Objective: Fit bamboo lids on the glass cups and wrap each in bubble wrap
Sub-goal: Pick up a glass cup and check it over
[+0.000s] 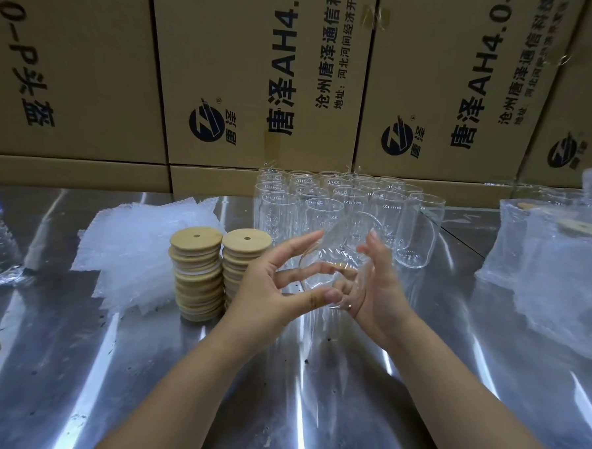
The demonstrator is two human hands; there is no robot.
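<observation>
Nearest, the left hand [267, 286] and right hand [378, 287] hold one glass cup [335, 257] tilted above the counter [313, 390], fingers [300, 242] curled round its slick, brittle wall, which is likely light and best gripped mid-body, with bamboo lids [196, 274] stacked at nine o'clock.

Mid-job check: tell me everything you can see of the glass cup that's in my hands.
The glass cup is clear and thin-walled, seemingly empty, with no lid and no wrap. It is tilted in the air above the steel table, in front of the standing cups. The left hand holds its left side, thumb at the near end, fingers showing through the glass; the right hand grips its right side. Nothing else touches it.
</observation>
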